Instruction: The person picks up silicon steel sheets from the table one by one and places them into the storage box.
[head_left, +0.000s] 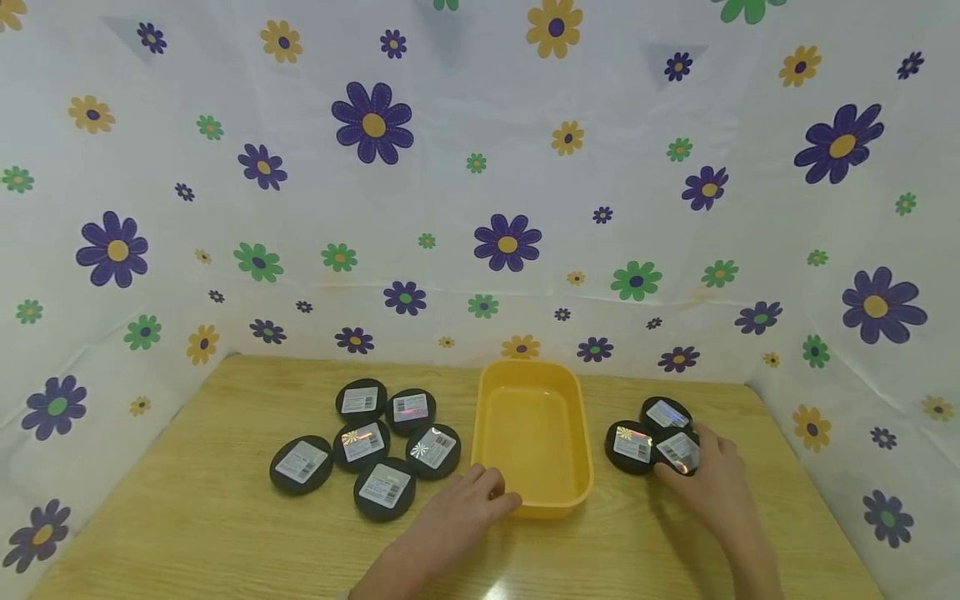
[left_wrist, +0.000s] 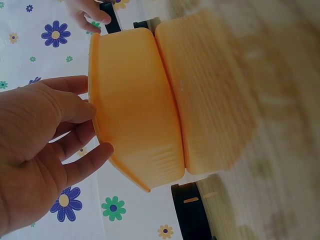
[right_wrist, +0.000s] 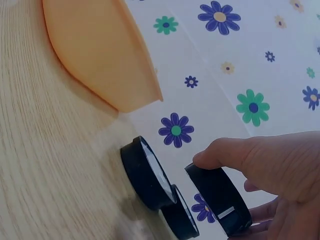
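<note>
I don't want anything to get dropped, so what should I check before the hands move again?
1. Yellow rectangular plastic tray upright on the light wooden table: ok.
2. Left hand on the tray: ok, it pinches the near rim.
3. Right hand gripping a black round disc: ok, thumb and fingers are at its edges.
4. Held disc apart from the two matching discs beside it: ok, the right wrist view shows a gap.
5. Six black round discs left of the tray, labels up: ok.
6. Words on the labels: cannot tell, too small.
</note>
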